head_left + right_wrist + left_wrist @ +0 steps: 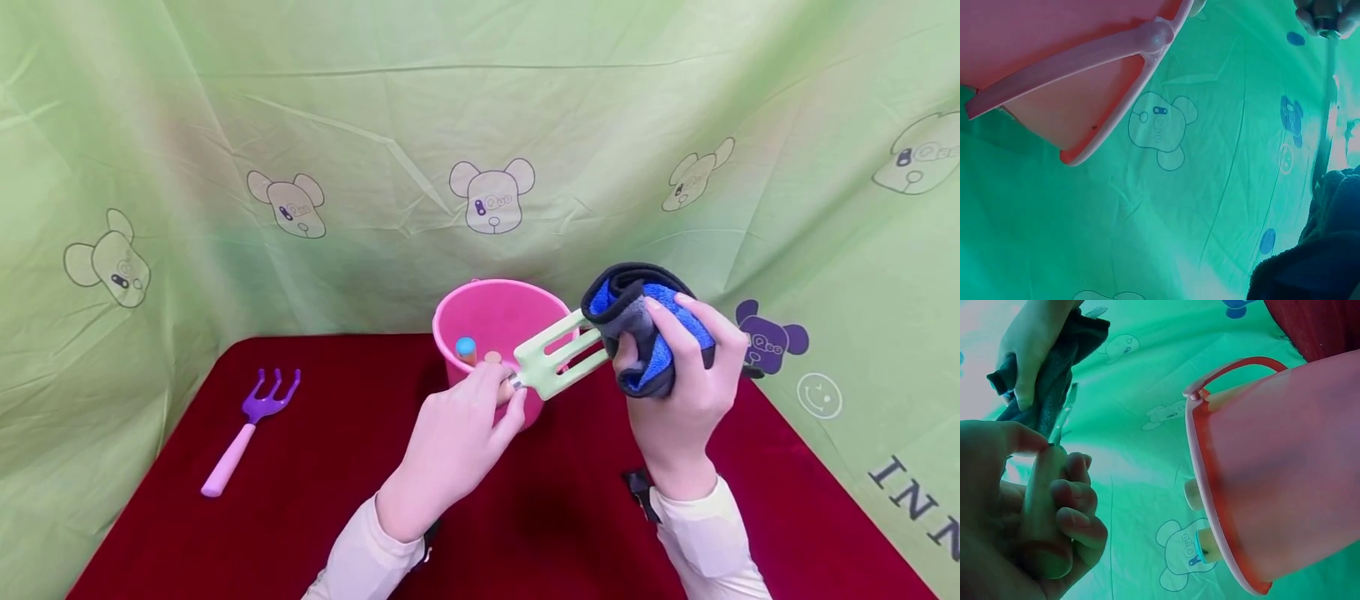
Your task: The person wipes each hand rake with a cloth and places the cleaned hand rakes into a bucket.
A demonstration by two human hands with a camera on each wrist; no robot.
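My left hand grips the wooden handle of a pale green garden fork, fingers curled round it. The slotted head points to the right, over the near right rim of a pink bucket. In my right hand is a bunched blue and grey cloth with black edging, wrapped over the ends of the tines, which are hidden. The right wrist view shows the cloth low at the right, with the thin edge of the fork running up to the left fingers.
Inside the bucket stand a blue-tipped wooden handle and another wooden end. To the left, a purple hand rake with a pink handle lies on the dark red tabletop. Green printed fabric hangs behind and at both sides.
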